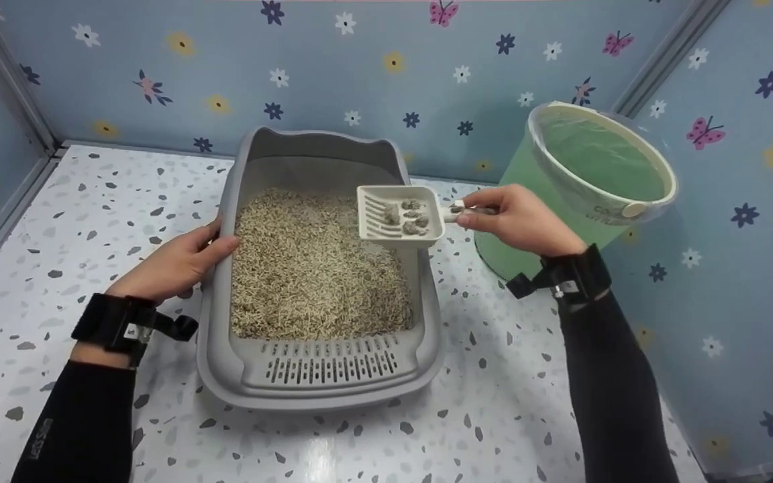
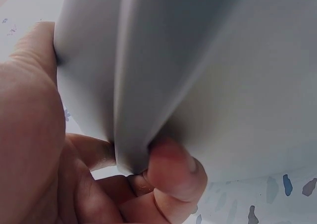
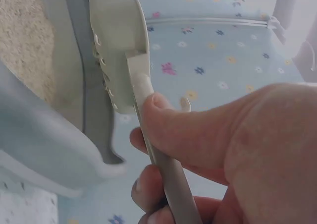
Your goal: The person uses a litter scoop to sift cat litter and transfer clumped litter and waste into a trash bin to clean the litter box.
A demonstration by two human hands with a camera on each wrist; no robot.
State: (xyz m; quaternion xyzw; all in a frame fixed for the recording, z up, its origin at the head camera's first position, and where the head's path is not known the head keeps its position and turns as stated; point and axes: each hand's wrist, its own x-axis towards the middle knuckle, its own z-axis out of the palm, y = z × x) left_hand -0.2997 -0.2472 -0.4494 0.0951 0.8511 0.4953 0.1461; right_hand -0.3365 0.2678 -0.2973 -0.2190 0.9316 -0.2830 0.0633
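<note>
A grey litter box (image 1: 215, 349) filled with beige litter (image 1: 306, 268) stands in the middle of the speckled floor. My left hand (image 1: 175, 265) grips its left rim (image 2: 129, 110), thumb over the edge and fingers curled underneath. My right hand (image 1: 521, 218) holds the handle (image 3: 168, 174) of a white slotted scoop (image 1: 396, 216), level above the box's right rim. Several grey clumps (image 1: 410, 218) lie in the scoop. In the right wrist view the scoop (image 3: 116, 40) shows from beneath, with thumb and fingers wrapped round its handle.
A pale green bucket (image 1: 591, 194) lined with a clear bag stands to the right of the box, just behind my right hand. Blue flowered walls (image 1: 386, 60) close in the back and both sides. Speckled floor (image 1: 78, 221) lies left of the box.
</note>
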